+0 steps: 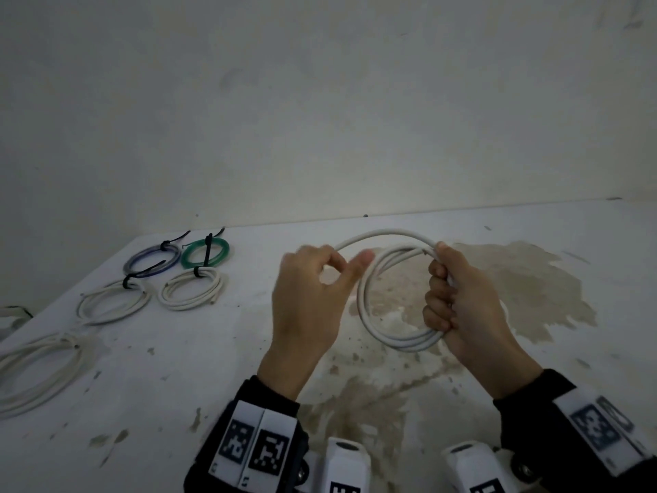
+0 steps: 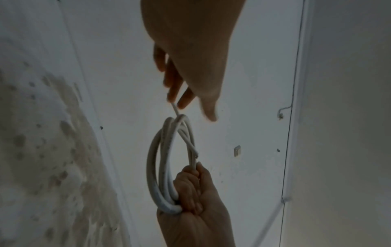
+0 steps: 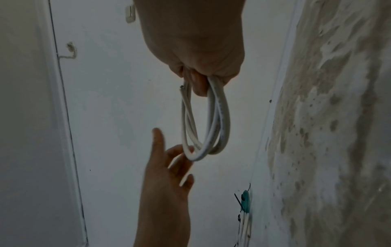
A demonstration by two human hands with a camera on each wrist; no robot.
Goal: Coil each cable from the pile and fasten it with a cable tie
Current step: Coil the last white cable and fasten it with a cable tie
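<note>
- Wrist bands (image 1: 256, 443) with black-and-white markers sit nearest the head camera, at 6 o'clock, on dark sleeves.
- Right hand (image 1: 462, 300) is clenched round a white cable (image 1: 369, 307), gripping the stacked turns of its coil at the coil's 3 o'clock side; the fingers wrap fully over the strands.
- Left hand (image 1: 309, 297) holds the loose run of that cable, which arcs from the top of the coil over to its fingertips; the fingers are curled, the thumb sticks out toward the coil. From the left wrist view the strand passes between the fingers (image 2: 175, 90).
- One cut end of the cable shows just beside the right hand's knuckles in the wrist views (image 3: 181, 87).
- Coil is held above the counter (image 1: 213, 368), over a worn tan patch at about 1 o'clock from the hands.
- At 10 o'clock on the counter lie four tied coils: a blue coil (image 1: 152, 260), a green coil (image 1: 205, 253), and two white ones (image 1: 113, 303) (image 1: 192, 289), each bound with a black tie (image 1: 208, 247).
- At 9 o'clock, at the counter's edge, lies a larger white loop (image 1: 39, 368); whether it is tied cannot be told.
</note>
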